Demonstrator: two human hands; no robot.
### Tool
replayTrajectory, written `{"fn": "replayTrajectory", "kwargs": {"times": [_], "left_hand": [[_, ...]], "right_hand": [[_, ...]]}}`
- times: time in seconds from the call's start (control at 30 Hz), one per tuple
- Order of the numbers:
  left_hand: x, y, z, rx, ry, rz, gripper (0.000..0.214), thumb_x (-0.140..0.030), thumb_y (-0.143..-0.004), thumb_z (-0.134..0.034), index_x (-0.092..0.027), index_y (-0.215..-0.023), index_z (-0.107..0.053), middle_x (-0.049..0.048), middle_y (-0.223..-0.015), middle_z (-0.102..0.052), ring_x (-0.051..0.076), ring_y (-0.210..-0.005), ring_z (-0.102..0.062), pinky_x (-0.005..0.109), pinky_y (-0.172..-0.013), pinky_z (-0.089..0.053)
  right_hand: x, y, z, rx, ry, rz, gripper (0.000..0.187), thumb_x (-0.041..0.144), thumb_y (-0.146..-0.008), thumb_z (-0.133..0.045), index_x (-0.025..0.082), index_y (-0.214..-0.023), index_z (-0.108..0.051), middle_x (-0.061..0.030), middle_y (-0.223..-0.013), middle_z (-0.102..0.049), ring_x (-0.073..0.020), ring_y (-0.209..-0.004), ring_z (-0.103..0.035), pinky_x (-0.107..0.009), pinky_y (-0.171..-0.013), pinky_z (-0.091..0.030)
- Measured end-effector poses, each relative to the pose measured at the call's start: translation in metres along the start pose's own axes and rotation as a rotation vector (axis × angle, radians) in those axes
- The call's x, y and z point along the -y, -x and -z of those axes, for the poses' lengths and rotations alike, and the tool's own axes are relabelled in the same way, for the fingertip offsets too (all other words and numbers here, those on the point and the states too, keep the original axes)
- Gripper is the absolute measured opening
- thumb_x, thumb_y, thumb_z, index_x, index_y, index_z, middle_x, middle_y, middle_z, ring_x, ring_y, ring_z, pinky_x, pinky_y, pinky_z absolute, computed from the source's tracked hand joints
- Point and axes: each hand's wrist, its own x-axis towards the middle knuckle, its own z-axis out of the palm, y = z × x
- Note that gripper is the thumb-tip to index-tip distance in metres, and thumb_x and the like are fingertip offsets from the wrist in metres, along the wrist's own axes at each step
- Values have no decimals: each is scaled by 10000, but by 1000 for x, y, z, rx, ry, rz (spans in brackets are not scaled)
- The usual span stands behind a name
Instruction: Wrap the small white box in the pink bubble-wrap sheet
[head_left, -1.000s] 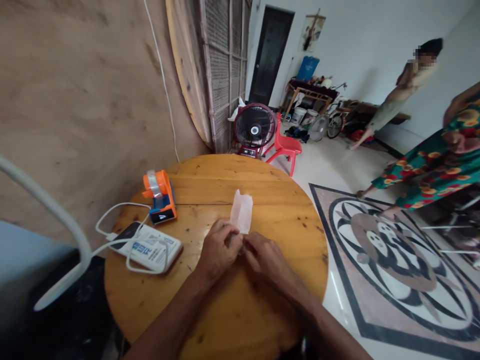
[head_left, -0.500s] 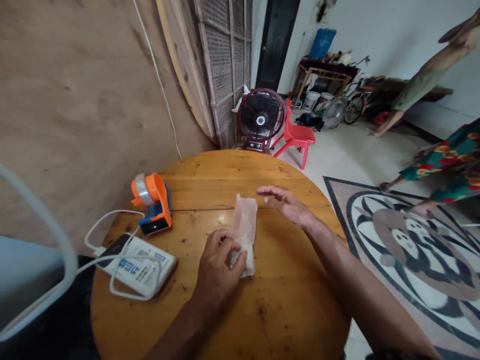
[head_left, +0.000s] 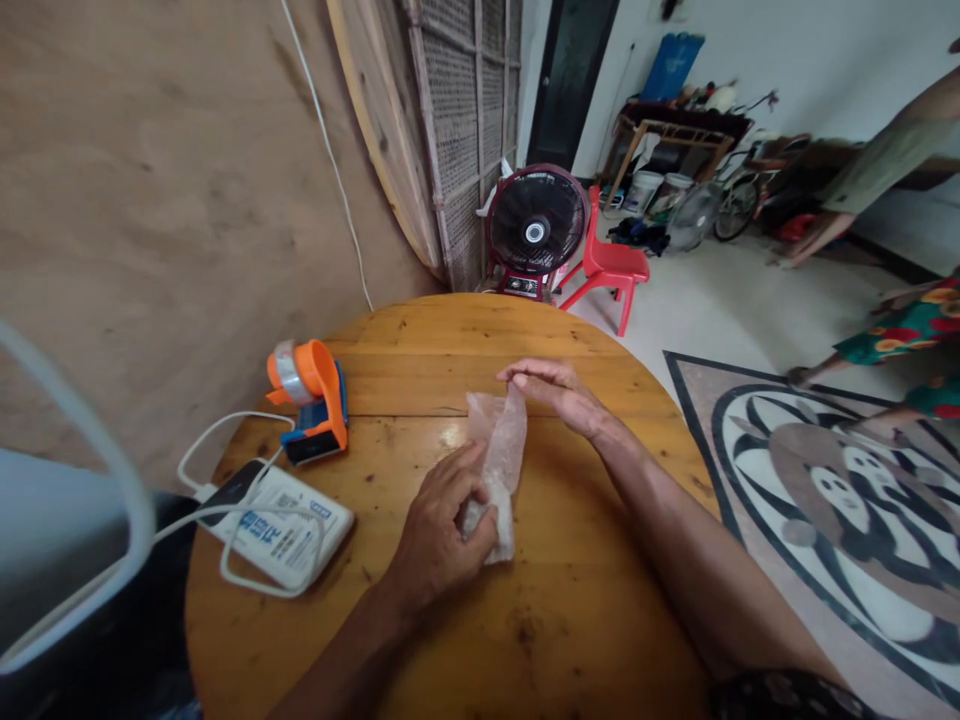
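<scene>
A narrow piece of pinkish, translucent bubble wrap [head_left: 505, 455] lies lengthwise on the round wooden table, its near end whiter and thicker. My left hand [head_left: 444, 512] is curled over that near part, thumb and fingers gripping its left side. Whatever may be inside the wrap cannot be made out. At the far right corner, my right hand [head_left: 561, 396] pinches the edge between thumb and fingers. That corner is lifted a little and the right side folds upward.
On the left of the wooden table [head_left: 525, 625] stand an orange and blue tape dispenser [head_left: 322, 400] and a white labelled power bank [head_left: 289, 530] with a looping white cable. Beyond the table are a fan [head_left: 535, 230] and a red chair [head_left: 619, 262]. Two people are at the right.
My right hand has moved left onto the wrap's far right corner and taken hold of it. That edge has risen. My left hand stays on the near end; the view has shifted slightly.
</scene>
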Motion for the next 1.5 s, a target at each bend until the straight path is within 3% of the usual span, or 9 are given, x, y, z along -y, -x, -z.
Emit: {"fn": "replayTrajectory", "kwargs": {"times": [0.13,0.27,0.5,0.7,0.87,1.13,1.27,1.37,1.5], "left_hand": [[0,-2,1,16,-11,-14,76,-147,-750,-547,-211,-780,-519,125,-1386,-533,265,-1317,-455,471,-1063,-399],[2,-3,1,43,-10,-23,95,-138,-728,-539,-214,-780,-517,113,-1336,-578,268,-1328,-444,471,-1063,-389],[2,-5,1,84,42,-16,93,-146,-727,-515,-220,-785,-514,108,-1137,-676,265,-1239,-532,430,-1000,-431],[2,-6,1,79,36,-41,104,-131,-737,-508,-224,-782,-496,84,-1000,-687,250,-1232,-533,401,-985,-423],[3,-5,1,92,33,-46,107,-131,-737,-511,-221,-794,-499,92,-1052,-675,253,-1256,-511,405,-996,-413],[4,-6,1,88,48,-52,115,-125,-728,-516,-218,-792,-496,93,-1061,-669,256,-1271,-493,410,-1011,-405],[2,-6,2,79,48,-56,123,-122,-724,-514,-216,-801,-499,91,-1045,-668,263,-1261,-500,417,-1000,-415],[1,-6,2,75,47,-67,116,-125,-725,-515,-211,-803,-501,96,-1044,-666,266,-1248,-510,417,-991,-422],[1,-6,2,69,36,-74,122,-118,-716,-521,-206,-799,-506,100,-1051,-665,268,-1255,-506,418,-997,-420]], "right_hand": [[4,6,8,56,78,83,311,465,-850,-566,212,-797,-739,-35,-884,-675,-196,-918,-609,-339,-900,-445],[6,9,12,72,49,107,382,520,-848,-572,198,-696,-710,-56,-1155,-635,-218,-1088,-573,-373,-986,-402],[0,9,19,51,-44,-63,440,594,-798,-597,194,-652,-707,-56,-1122,-690,-261,-1140,-587,-402,-998,-417],[-9,12,30,-21,-23,-227,365,524,-801,-644,184,-698,-729,-39,-756,-724,-255,-926,-660,-334,-801,-519],[-14,10,30,65,-97,-309,503,619,-828,-544,155,-839,-737,-82,-925,-731,-218,-941,-660,-330,-810,-526],[-26,4,19,44,-220,-395,397,504,-877,-543,179,-1072,-662,-104,-1130,-687,-165,-850,-679,-212,-601,-484],[-22,7,26,167,-292,-419,460,428,-834,-636,245,-1245,-542,-84,-1089,-689,-166,-817,-679,-206,-567,-475],[-15,10,31,237,-298,-394,517,376,-782,-708,277,-1252,-519,-68,-1100,-673,-178,-868,-668,-228,-613,-500],[-12,10,26,205,-274,-364,436,389,-753,-734,257,-1145,-594,-64,-1148,-622,-151,-843,-623,-230,-611,-505]]}}
